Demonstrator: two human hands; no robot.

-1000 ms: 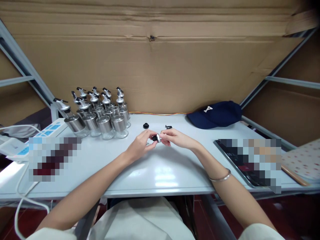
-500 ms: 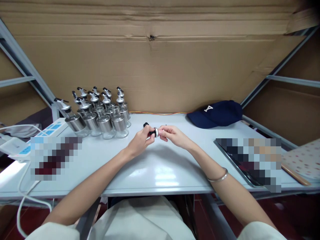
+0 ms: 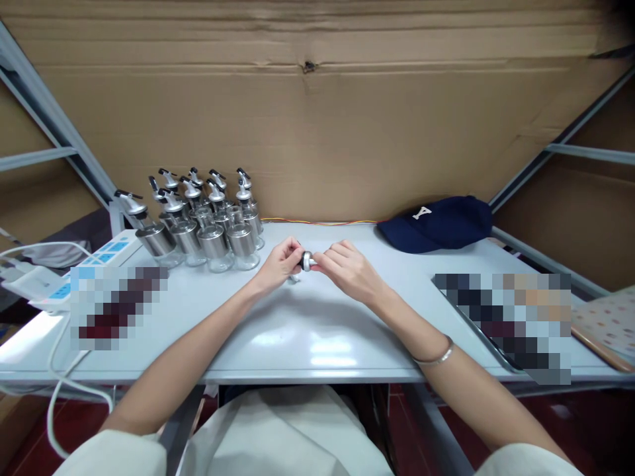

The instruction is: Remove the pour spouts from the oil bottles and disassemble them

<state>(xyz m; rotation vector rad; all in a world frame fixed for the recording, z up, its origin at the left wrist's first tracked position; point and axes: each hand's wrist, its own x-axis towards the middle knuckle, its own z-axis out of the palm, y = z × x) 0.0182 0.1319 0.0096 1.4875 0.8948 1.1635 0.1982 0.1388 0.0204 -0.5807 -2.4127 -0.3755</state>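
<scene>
Over the middle of the white table, my left hand point(image 3: 282, 266) pinches the black end of a small silver-and-black pourer top point(image 3: 307, 261). From the other side, my right hand point(image 3: 350, 270) has its fingers closed on the silver end. Beneath my left fingers shows a small greyish piece point(image 3: 294, 279); whether it belongs to the pourer top is unclear. To the left stand several glass oil bottles with steel sleeves, most wearing similar silver-and-black pourers. Two front bottles have bare necks, a left one point(image 3: 214, 246) and a right one point(image 3: 243, 243).
A white power strip point(image 3: 116, 250) with plugs and cables lies at the table's left. A navy cap point(image 3: 439, 225) rests at the back right, with a dark flat object point(image 3: 489, 344), partly blurred out, nearer. Cardboard point(image 3: 317, 145) walls off the back.
My right hand has turned, its back now more upward and its fingers curled round the silver end. The pourer top shows more silver toward the right. The view has shifted slightly.
</scene>
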